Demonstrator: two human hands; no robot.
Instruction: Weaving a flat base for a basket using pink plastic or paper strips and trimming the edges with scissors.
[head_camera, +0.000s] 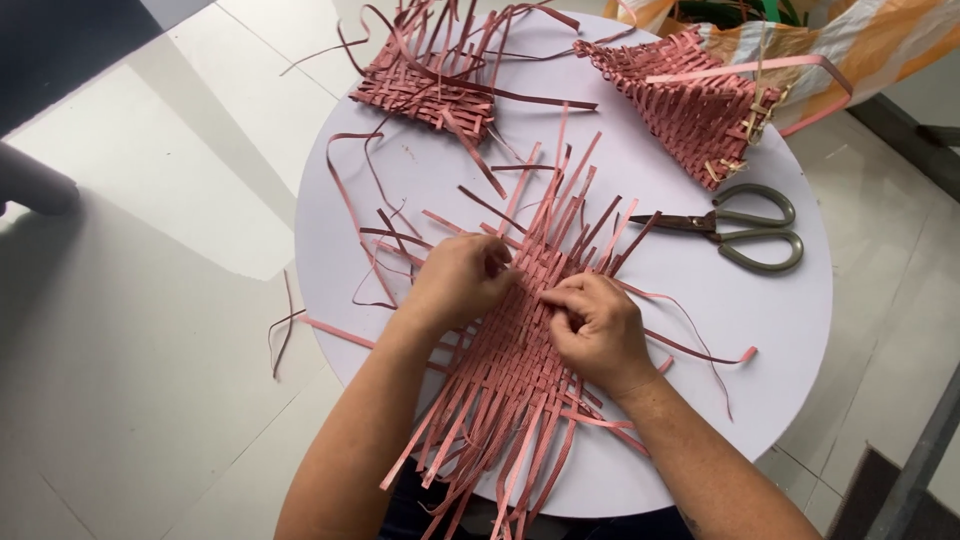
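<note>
A flat mat of woven pink-red strips (520, 330) lies at the front of a round white table (760, 310), with loose strip ends fanning out toward me and away. My left hand (458, 280) pinches strips at the mat's left edge. My right hand (600, 330) presses and pinches strips at the mat's middle right. Both hands rest on the weave, fingertips nearly meeting.
Scissors with grey-green handles (745, 232) lie to the right of the mat. A flat woven piece with loose ends (425, 85) sits at the back left, a part-formed woven basket (690, 100) at the back right. Stray strips hang off the table's left edge over a pale tiled floor.
</note>
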